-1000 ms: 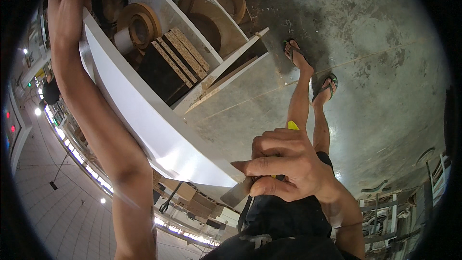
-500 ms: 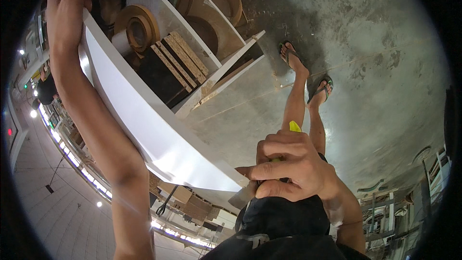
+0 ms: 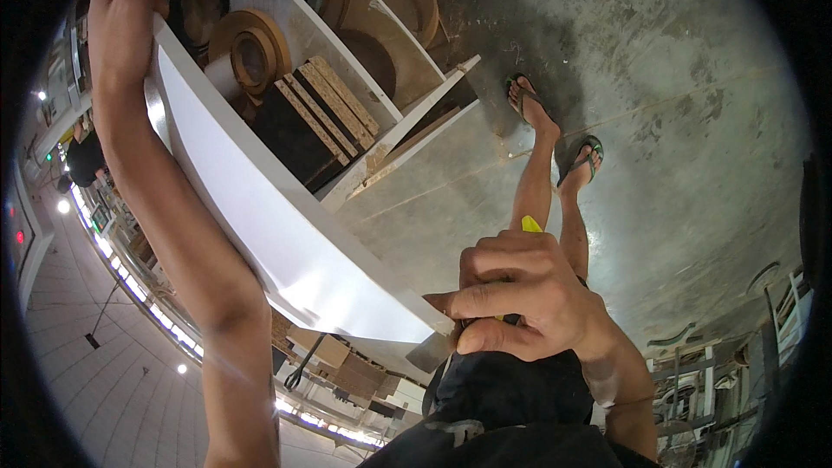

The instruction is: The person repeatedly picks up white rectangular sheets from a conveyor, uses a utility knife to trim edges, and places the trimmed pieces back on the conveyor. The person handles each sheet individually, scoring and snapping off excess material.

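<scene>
A long glossy white board (image 3: 260,208) slants from the upper left to the middle, with its narrow edge facing up. My left arm runs along its left side. At the far end my left hand (image 3: 126,13) is curled round the board's corner, its fingers partly cut off by the picture's top. My right hand (image 3: 524,299) is closed round a scraper (image 3: 431,352) with a wide flat metal blade and a yellow-green handle end. The blade lies at the board's near end, and my right thumb and forefinger are close to that corner.
Beyond the board, a white open-topped compartment unit (image 3: 381,134) holds round brown rings (image 3: 251,61) and stacked dark chipboard pieces (image 3: 325,113). Concrete floor (image 3: 659,139) spreads to the right, under my sandalled feet (image 3: 581,163). Racks of material (image 3: 711,390) stand at the lower right.
Almost nothing differs. The board and compartment unit sit very slightly further right in the picture, and my right hand keeps its hold on the scraper at the board's end.
</scene>
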Motion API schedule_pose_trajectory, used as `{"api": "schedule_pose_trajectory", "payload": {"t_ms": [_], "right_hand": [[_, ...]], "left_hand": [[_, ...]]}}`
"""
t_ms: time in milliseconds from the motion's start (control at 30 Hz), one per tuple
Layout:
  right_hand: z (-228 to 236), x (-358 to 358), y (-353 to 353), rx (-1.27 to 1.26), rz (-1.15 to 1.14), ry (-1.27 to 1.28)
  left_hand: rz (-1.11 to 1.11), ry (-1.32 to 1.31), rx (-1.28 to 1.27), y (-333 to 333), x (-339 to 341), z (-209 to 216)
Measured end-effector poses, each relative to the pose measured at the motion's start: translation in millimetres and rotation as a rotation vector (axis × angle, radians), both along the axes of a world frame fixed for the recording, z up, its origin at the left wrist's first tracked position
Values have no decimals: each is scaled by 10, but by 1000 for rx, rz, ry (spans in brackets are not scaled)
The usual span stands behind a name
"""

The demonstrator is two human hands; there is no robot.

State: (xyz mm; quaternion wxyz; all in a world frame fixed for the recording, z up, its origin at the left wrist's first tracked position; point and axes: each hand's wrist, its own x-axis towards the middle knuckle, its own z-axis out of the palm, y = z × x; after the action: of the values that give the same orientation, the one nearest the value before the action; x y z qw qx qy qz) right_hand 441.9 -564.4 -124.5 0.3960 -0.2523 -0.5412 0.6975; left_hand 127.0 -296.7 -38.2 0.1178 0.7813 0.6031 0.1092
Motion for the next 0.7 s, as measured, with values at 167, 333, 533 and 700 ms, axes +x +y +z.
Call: {"api": "schedule_pose_trajectory", "payload": {"t_ms": [167, 333, 533, 700], "right_hand": [[-20, -65, 13, -20, -27, 46], [-26, -87, 57, -12, -7, 48], [-97, -88, 132, 62, -6, 55], [-22, 124, 483, 342, 61, -106]], "left_hand": [[18, -1, 22, -33, 77, -16], [-3, -7, 30, -26, 55, -31], [-9, -10, 27, -5, 67, -39], [11, -25, 22, -25, 55, -47]]}}
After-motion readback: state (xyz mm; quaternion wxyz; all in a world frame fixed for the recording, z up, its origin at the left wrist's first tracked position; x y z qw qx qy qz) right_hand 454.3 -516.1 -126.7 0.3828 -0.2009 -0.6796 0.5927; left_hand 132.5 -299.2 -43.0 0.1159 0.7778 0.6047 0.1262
